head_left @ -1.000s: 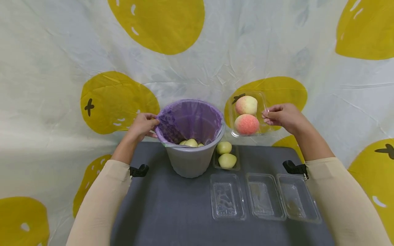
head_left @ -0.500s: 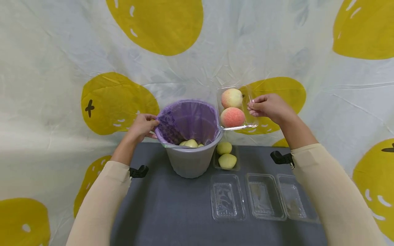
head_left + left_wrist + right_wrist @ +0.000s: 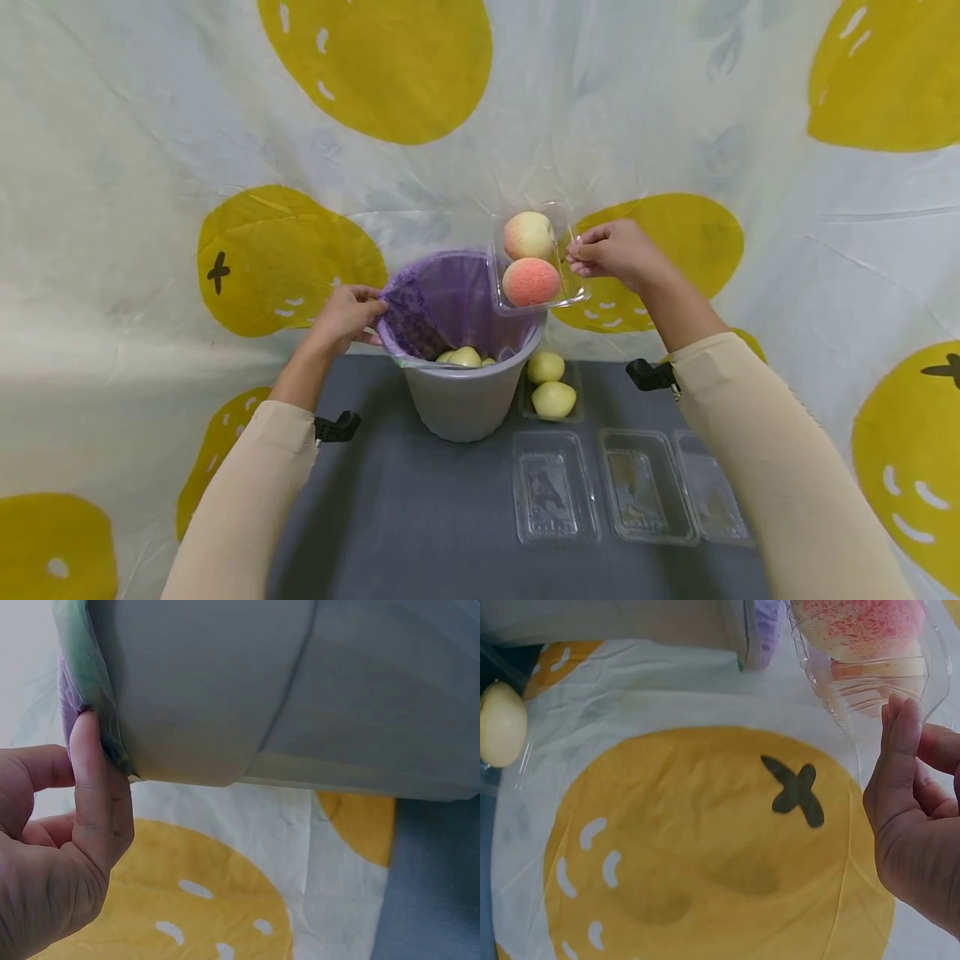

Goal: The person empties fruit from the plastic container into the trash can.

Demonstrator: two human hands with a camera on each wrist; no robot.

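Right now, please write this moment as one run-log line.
left hand: grips bin liner | right hand: holds peach tray over bin

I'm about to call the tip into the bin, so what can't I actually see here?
- Head view: the bin's near wall hides most of the pale fruit inside; no count possible.
- Left wrist view: the left hand is cut off by the frame edge; the bin's inside is unseen.
- Right wrist view: the clear tray with the peaches runs off the top edge.
- Head view: the empty trays are glared; residue unclear.
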